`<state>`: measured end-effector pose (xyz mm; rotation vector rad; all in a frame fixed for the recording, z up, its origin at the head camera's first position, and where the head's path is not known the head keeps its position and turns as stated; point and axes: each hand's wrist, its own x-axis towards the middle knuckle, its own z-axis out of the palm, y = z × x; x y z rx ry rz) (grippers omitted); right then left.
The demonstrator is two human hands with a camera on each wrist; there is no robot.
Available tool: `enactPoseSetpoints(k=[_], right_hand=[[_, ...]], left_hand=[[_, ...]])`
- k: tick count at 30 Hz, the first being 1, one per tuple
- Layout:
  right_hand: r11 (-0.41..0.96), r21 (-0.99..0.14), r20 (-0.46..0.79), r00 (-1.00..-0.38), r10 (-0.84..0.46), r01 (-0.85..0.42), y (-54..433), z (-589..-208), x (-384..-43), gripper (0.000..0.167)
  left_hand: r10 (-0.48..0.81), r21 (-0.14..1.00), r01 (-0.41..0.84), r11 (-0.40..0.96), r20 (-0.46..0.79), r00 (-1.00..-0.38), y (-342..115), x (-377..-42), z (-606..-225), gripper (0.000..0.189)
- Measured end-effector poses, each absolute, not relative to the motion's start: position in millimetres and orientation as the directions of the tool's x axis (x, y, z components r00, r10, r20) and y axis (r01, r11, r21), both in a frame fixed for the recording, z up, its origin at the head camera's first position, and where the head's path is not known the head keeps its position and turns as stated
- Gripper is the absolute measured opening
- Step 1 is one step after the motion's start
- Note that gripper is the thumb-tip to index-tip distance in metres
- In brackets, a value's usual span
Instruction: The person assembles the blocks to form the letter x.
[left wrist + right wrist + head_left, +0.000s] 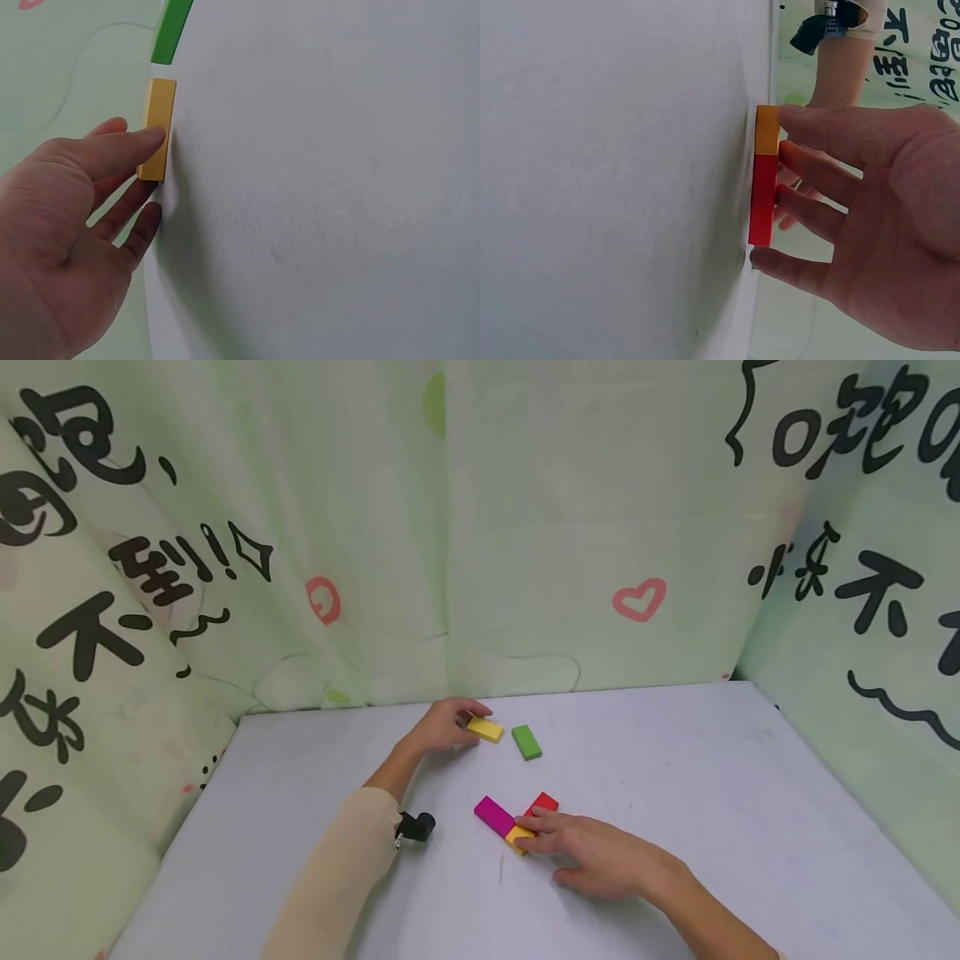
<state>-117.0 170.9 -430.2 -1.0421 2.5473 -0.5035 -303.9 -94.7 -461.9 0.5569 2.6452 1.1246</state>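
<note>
My left hand (447, 724) is at the far part of the table and pinches a yellow block (486, 729) between thumb and fingers. In the left wrist view the thumb lies across the yellow block (159, 101). Just right of it is a green block (527, 742). Nearer to me, a magenta block (494, 816), an orange block (517, 839) and a red block (542, 802) meet at an angle. My right hand (603, 856) reaches over them with fingers spread, fingertips at the orange block (766, 131) and red block (763, 199).
All the blocks are on a white table (675, 760). A pale green curtain (540, 527) with black lettering and hearts surrounds its back and sides. A black device (416, 827) is strapped to the left wrist, over a cream sleeve (337, 860).
</note>
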Motion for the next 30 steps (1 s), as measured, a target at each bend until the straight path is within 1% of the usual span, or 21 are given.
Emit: enactPoseSetpoints(k=[12, 30], right_hand=[[0.638, -0.437, -0.136, -0.654, -0.744, -0.635, 172, -430, -118, 0.060], [0.647, -0.448, -0.144, -0.665, -0.733, -0.616, 172, -429, -116, 0.059]], left_hand=[[0.433, 0.691, 0.299, 0.658, -0.023, -0.901, -89, -305, -466, 0.040], [0.481, 0.571, 0.397, 0.718, 0.004, -0.877, -83, -304, -460, 0.032]])
